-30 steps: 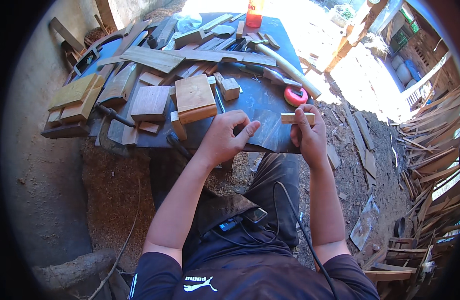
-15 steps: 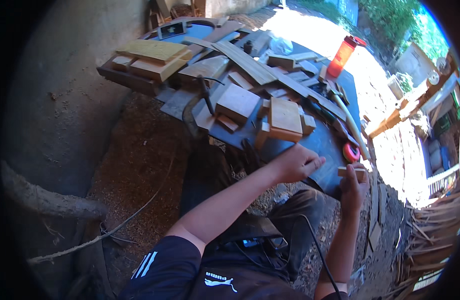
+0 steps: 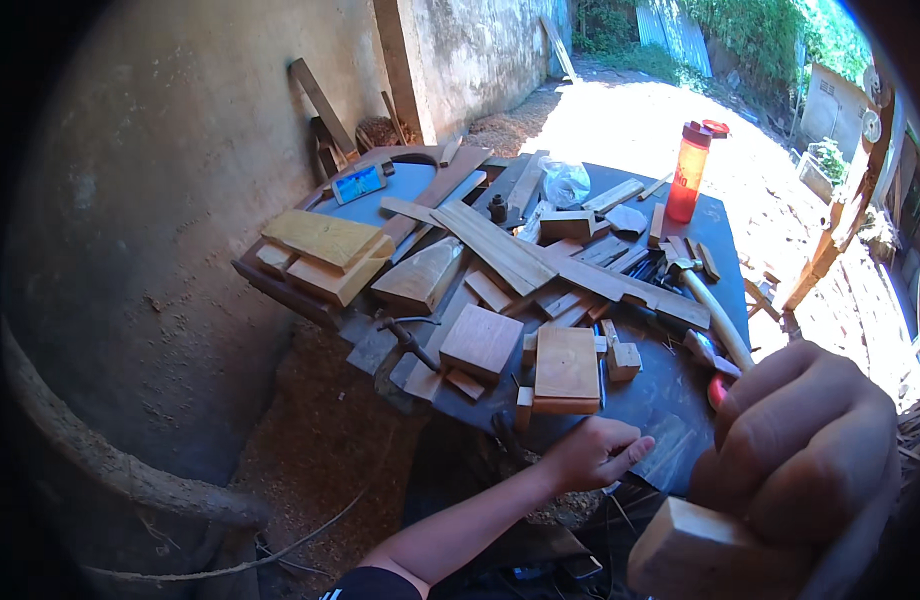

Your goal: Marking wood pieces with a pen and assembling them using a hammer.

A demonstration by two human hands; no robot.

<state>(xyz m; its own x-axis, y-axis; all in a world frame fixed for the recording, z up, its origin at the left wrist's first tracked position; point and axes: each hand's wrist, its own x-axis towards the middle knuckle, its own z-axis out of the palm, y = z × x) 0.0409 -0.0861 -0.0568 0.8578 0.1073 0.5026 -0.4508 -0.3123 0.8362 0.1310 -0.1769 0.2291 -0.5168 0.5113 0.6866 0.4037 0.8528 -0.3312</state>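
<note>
My right hand (image 3: 805, 440) is raised close at the lower right, its fingers closed round a small pale wood block (image 3: 715, 560). At the table's near edge, my left hand (image 3: 602, 452) is curled into a fist with the thumb along the top; whatever may be inside is hidden. Just beyond it stands a light wooden block (image 3: 567, 365) with smaller pieces about it. To its left sits another squarish block (image 3: 482, 342), beside a dark clamp (image 3: 410, 345) at the table edge. A hammer (image 3: 720, 322) with a pale handle lies beyond my right hand.
Several boards and offcuts (image 3: 495, 248) are spread over the dark table (image 3: 620, 400). A red bottle (image 3: 688, 180) stands at the far right, a clear plastic bag (image 3: 565, 183) at the back. A phone (image 3: 359, 184) leans at the far left. A wall (image 3: 200, 200) rises on the left.
My right hand has come up and much nearer with the small wood block. The view has tilted up, showing more of the yard. My left hand stays closed by the table edge.
</note>
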